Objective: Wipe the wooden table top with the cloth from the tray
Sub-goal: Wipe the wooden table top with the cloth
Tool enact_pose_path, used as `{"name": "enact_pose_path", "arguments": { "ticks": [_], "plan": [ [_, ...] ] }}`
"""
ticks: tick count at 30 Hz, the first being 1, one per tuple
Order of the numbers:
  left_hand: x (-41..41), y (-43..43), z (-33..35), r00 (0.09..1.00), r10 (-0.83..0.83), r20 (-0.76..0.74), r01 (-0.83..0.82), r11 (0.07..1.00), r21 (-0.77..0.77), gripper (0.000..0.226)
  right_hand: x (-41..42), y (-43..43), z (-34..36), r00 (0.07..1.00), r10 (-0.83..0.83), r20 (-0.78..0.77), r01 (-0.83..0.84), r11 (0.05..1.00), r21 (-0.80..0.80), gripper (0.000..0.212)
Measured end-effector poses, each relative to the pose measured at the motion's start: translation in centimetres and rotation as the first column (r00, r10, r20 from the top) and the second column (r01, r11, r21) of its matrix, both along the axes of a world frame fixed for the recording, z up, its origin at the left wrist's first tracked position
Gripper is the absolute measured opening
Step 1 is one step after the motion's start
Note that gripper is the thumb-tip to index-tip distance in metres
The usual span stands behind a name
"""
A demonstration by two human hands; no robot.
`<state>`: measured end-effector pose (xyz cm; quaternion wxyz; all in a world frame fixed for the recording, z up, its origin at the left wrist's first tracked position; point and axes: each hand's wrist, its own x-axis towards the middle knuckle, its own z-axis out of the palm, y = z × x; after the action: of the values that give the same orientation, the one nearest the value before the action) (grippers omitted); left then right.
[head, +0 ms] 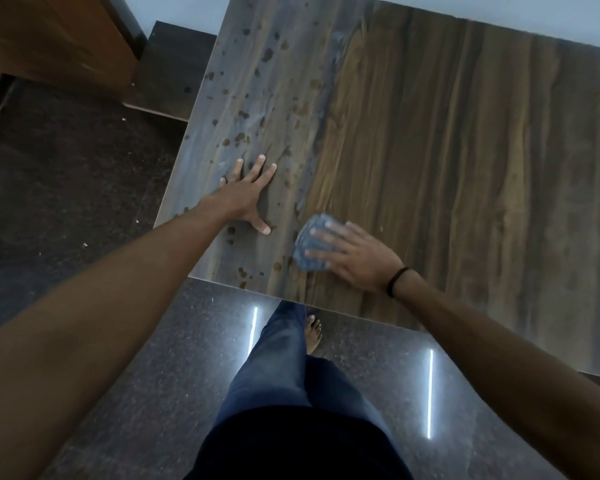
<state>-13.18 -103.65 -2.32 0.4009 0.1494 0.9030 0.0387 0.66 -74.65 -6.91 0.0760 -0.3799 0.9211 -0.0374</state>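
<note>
Blue jeans (pixel 281 368) and one bare foot (pixel 314 332) stand on the dark speckled polished floor (pixel 146 375), just before the near edge of the brown wood-grain table top (pixel 465 150). Left hand (pixel 246 195): open, palm down, fingers spread flat on the table near its left edge, a dark ring (pixel 224 180) on the little finger. Right hand (pixel 354 254): open, straight fingers pressing the crumpled blue cloth (pixel 310 245) onto the table close to the near edge; black wristband (pixel 397 280) at the wrist. Dark blotches (pixel 243 136) dot the greyish left strip of the table; the cloth lies at the border between that strip and the warmer brown area to its right.
</note>
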Motion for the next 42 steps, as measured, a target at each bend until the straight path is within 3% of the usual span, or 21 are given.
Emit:
{"name": "enact_pose_path", "arguments": {
  "ticks": [2, 3, 6, 9, 11, 13, 14, 19, 21, 23, 25, 27, 29, 31, 33, 34, 36, 38, 39, 40, 42],
  "plan": [
    [0.2, -0.3, 0.1, 1.000, 0.006, 0.008, -0.006, 1.000, 0.005, 0.146, 0.2, -1.7, 0.9, 0.912, -0.406, 0.058, 0.408, 0.912, -0.040, 0.053],
    [0.4, -0.4, 0.2, 1.000, 0.012, 0.008, -0.012, 1.000, 0.004, 0.146, 1.2, -3.1, 0.8, 0.884, -0.466, 0.040, 0.467, 0.882, -0.064, 0.053],
    [1.0, -0.6, 0.2, 1.000, 0.022, 0.008, -0.022, 1.000, 0.005, 0.145, 5.8, -4.8, -0.6, 0.998, -0.058, -0.007, 0.057, 0.994, -0.093, 0.053],
    [1.8, -1.0, 0.1, 1.000, 0.028, -0.009, -0.028, 1.000, 0.010, 0.143, 5.0, -1.4, -1.2, 0.957, 0.273, -0.101, -0.274, 0.962, 0.007, 0.054],
    [2.0, -1.5, 0.2, 0.999, 0.037, -0.014, -0.037, 0.999, 0.008, 0.142, 3.7, -0.9, -0.5, 0.999, -0.010, -0.050, 0.010, 1.000, -0.004, 0.054],
    [2.3, -2.1, 0.1, 0.998, 0.055, -0.018, -0.054, 0.998, 0.017, 0.141, 4.6, -3.3, 0.3, 0.891, -0.452, 0.038, 0.453, 0.888, -0.073, 0.054],
    [2.4, -2.4, 0.0, 0.998, 0.063, -0.020, -0.062, 0.998, 0.024, 0.141, 5.6, -5.1, 0.3, 0.851, -0.523, 0.048, 0.525, 0.845, -0.102, 0.054],
    [2.6, -2.7, -0.4, 0.996, 0.088, -0.005, -0.088, 0.995, 0.039, 0.140, 4.8, -5.8, -0.5, 1.000, -0.024, 0.007, 0.024, 0.998, -0.055, 0.052],
    [2.5, -2.8, -0.3, 0.995, 0.098, -0.012, -0.098, 0.995, 0.033, 0.140, 1.6, -5.2, -0.1, 0.954, -0.297, 0.048, 0.300, 0.952, -0.058, 0.052],
    [2.2, -3.2, -0.2, 0.991, 0.128, -0.029, -0.127, 0.992, 0.028, 0.141, 1.0, -6.8, 0.5, 0.787, -0.610, 0.090, 0.616, 0.783, -0.081, 0.053],
    [1.8, -3.7, 0.0, 0.983, 0.181, -0.024, -0.181, 0.983, 0.018, 0.141, 2.3, -9.2, 0.1, 0.858, -0.509, 0.069, 0.513, 0.852, -0.104, 0.053],
    [1.6, -4.4, 0.0, 0.978, 0.208, -0.008, -0.208, 0.978, 0.014, 0.139, 3.6, -8.8, -0.4, 0.984, -0.170, 0.054, 0.176, 0.978, -0.110, 0.052],
    [1.7, -4.6, 0.0, 0.979, 0.206, -0.008, -0.206, 0.978, 0.020, 0.137, 1.3, -6.5, -0.6, 0.998, -0.061, 0.009, 0.061, 0.995, -0.074, 0.052],
    [1.8, -4.5, 0.1, 0.978, 0.211, -0.006, -0.210, 0.977, 0.023, 0.137, -1.8, -5.4, -0.4, 0.928, -0.371, 0.034, 0.372, 0.925, -0.077, 0.053],
    [1.7, -4.4, 0.1, 0.976, 0.218, -0.008, -0.217, 0.976, 0.033, 0.137, -2.9, -6.5, 0.3, 0.751, -0.655, 0.083, 0.660, 0.745, -0.096, 0.054],
    [1.6, -4.4, 0.1, 0.976, 0.218, -0.009, -0.217, 0.975, 0.036, 0.137, -2.4, -7.8, 0.3, 0.769, -0.637, 0.055, 0.639, 0.762, -0.104, 0.055],
    [1.4, -4.5, 0.1, 0.976, 0.219, 0.000, -0.219, 0.975, 0.030, 0.138, -0.1, -9.3, -0.2, 0.960, -0.278, 0.018, 0.279, 0.955, -0.100, 0.055],
    [1.4, -4.5, -0.1, 0.976, 0.217, 0.002, -0.217, 0.976, 0.032, 0.138, 1.1, -7.7, -0.5, 0.996, 0.086, 0.003, -0.085, 0.991, -0.105, 0.051],
    [1.5, -4.4, -0.1, 0.975, 0.220, 0.004, -0.220, 0.975, 0.034, 0.138, 0.3, -6.6, -0.7, 0.992, 0.120, -0.027, -0.122, 0.988, -0.097, 0.050],
    [1.6, -4.4, -0.2, 0.975, 0.223, 0.004, -0.223, 0.974, 0.033, 0.138, -0.8, -5.9, -0.8, 0.998, 0.048, -0.030, -0.050, 0.996, -0.078, 0.050],
    [1.5, -4.4, -0.2, 0.975, 0.223, 0.000, -0.223, 0.974, 0.028, 0.138, -2.8, -5.6, -0.4, 0.926, -0.375, 0.032, 0.376, 0.922, -0.091, 0.052]
  ]
}}
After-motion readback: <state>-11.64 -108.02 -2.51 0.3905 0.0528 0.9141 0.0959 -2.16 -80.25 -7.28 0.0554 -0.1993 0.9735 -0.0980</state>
